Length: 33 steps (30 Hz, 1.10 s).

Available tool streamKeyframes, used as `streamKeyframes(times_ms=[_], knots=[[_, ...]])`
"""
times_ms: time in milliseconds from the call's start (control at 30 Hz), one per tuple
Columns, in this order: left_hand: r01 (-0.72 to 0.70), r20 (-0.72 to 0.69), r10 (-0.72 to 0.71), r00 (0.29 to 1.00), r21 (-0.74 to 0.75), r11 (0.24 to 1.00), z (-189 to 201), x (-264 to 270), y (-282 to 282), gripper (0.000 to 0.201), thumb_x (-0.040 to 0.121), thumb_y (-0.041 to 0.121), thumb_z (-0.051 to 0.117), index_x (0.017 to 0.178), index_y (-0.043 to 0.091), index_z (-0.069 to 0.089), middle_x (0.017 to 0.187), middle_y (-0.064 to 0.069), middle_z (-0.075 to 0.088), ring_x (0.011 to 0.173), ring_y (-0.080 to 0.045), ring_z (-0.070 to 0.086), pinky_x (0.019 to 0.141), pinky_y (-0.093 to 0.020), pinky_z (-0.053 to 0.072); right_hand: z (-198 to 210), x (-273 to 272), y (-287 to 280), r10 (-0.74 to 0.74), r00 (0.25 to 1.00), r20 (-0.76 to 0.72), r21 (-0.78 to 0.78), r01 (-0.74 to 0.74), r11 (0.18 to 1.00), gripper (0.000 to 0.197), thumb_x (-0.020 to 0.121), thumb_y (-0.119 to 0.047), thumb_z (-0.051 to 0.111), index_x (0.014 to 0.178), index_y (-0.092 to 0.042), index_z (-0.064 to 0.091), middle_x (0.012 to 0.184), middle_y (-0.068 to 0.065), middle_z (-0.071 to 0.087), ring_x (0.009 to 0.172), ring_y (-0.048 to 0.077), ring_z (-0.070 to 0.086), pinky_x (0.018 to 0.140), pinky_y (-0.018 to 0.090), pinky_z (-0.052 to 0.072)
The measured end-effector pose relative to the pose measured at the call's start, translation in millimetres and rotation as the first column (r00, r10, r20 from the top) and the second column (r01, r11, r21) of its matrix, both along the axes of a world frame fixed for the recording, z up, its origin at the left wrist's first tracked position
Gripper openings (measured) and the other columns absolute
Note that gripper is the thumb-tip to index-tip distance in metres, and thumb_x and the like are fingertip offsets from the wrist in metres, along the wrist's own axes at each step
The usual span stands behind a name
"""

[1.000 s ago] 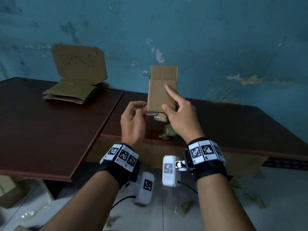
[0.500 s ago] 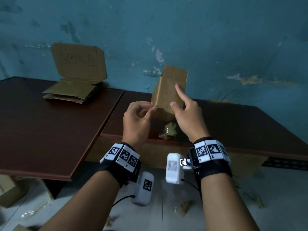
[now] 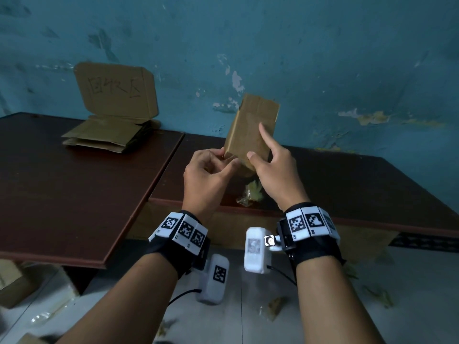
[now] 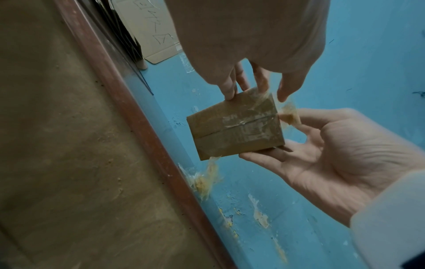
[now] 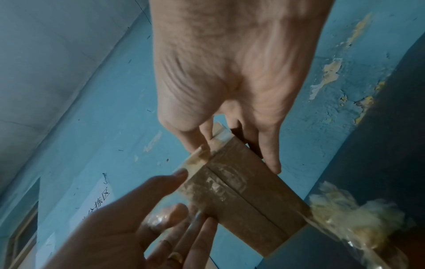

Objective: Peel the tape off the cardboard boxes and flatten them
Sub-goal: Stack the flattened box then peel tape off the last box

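Observation:
I hold a small brown cardboard box up in front of the blue wall, tilted to the right. My right hand grips its lower part, thumb on the near face and index finger stretched along it. The left hand works at the lower left corner, fingers curled, pinching a loose end of clear tape. The taped bottom seam faces both wrist cameras, with scuffed tape along it. A tape scrap hangs by my right thumb.
A crumpled tape wad lies on the dark right table, just below the box. Flattened cardboard and a lettered cardboard sign sit at the back of the left table. Tape scraps litter the floor.
The box has turned and tipped to the right, showing a plain face instead of the open flap. My left hand has moved from beside it to its lower left corner.

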<state>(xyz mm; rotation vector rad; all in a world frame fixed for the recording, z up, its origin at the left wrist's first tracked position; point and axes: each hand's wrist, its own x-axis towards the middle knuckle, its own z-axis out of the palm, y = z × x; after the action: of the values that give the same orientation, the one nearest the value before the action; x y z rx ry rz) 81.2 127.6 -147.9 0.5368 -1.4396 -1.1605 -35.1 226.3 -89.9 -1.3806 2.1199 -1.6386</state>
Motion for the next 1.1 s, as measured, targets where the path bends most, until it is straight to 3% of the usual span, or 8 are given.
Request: streamKeyframes(times_ms=[67,167,233,433,700,867,1033,1100], knots=[[0.048,-0.048,-0.045,0.998,0.068,0.997,2,0,2,0.036,0.088,0.027,0.085,0.063,0.008,0.068,0.111,-0.006,0.069,0.109,-0.011,0.07,0.091,-0.039,0.059,0,1,1,0.02,1.0,-0.002,-0.006,-0.02,1.0,0.073,0.101,-0.019,0.068,0.161,-0.044,0.036,0.162,-0.007,0.048,0.107,0.019,0.068,0.087,0.02,0.06],[0.107,-0.107,-0.094,0.99,0.133,0.985,6,2,4,0.047,0.101,0.028,0.072,0.054,0.02,0.075,0.111,-0.009,0.067,0.107,-0.015,0.067,0.073,-0.027,0.06,-1,1,1,0.051,0.999,0.005,-0.011,-0.051,0.999,0.076,0.098,-0.018,0.071,0.161,-0.045,0.037,0.161,-0.011,0.049,0.123,0.011,0.066,0.106,0.031,0.056],[0.08,-0.072,-0.073,0.995,0.087,0.993,4,3,1,0.046,0.1,0.016,0.073,0.053,0.018,0.075,0.11,-0.006,0.069,0.115,-0.014,0.066,0.074,-0.028,0.06,-2,0,0,0.064,0.998,0.022,-0.029,-0.063,0.998,0.078,0.096,-0.017,0.072,0.16,-0.045,0.038,0.158,-0.011,0.052,0.131,0.005,0.061,0.112,0.034,0.052],[0.045,0.03,-0.047,0.998,0.046,0.998,-1,2,-4,0.024,0.074,0.022,0.078,0.054,0.021,0.064,0.118,0.006,0.069,0.118,-0.005,0.066,0.108,-0.044,0.052,-3,-2,-2,0.092,0.995,0.027,-0.032,-0.091,0.995,0.084,0.093,-0.013,0.075,0.161,-0.045,0.037,0.162,-0.01,0.048,0.139,0.005,0.055,0.113,0.037,0.052],[0.178,-0.111,-0.17,0.979,0.061,0.982,-1,0,0,0.03,0.075,0.021,0.087,0.093,0.011,0.066,0.128,-0.016,0.068,0.121,-0.025,0.071,0.107,-0.055,0.056,-3,-3,-2,0.075,0.997,0.027,-0.031,-0.074,0.997,0.087,0.092,-0.008,0.075,0.162,-0.04,0.037,0.16,-0.01,0.048,0.137,0.004,0.056,0.114,0.035,0.051],[0.078,0.013,-0.078,0.997,-0.004,0.997,1,2,2,0.009,0.083,0.021,0.076,0.089,0.023,0.082,0.127,0.001,0.065,0.121,-0.011,0.065,0.106,-0.046,0.055,-5,-3,-6,0.062,0.994,0.085,-0.052,-0.058,0.997,0.092,0.09,-0.011,0.076,0.163,-0.042,0.03,0.154,-0.009,0.053,0.131,0.006,0.061,0.108,0.04,0.056],[0.155,-0.075,-0.149,0.986,0.077,0.985,6,2,7,0.032,0.098,-0.001,0.056,0.086,0.014,0.082,0.132,-0.006,0.062,0.116,-0.008,0.066,0.091,-0.027,0.057,-4,-2,-6,0.048,0.994,0.102,-0.076,-0.041,0.996,0.095,0.091,-0.007,0.075,0.164,-0.041,0.026,0.159,-0.005,0.048,0.136,0.007,0.055,0.108,0.037,0.056],[0.167,-0.075,-0.159,0.984,0.113,0.98,8,2,9,0.036,0.106,0.007,0.05,0.088,0.009,0.081,0.132,-0.003,0.061,0.105,-0.005,0.069,0.082,-0.023,0.058,-4,-2,-5,0.051,0.992,0.117,-0.074,-0.042,0.996,0.092,0.092,-0.006,0.071,0.164,-0.04,0.026,0.155,-0.006,0.051,0.131,0.006,0.058,0.105,0.034,0.057]])
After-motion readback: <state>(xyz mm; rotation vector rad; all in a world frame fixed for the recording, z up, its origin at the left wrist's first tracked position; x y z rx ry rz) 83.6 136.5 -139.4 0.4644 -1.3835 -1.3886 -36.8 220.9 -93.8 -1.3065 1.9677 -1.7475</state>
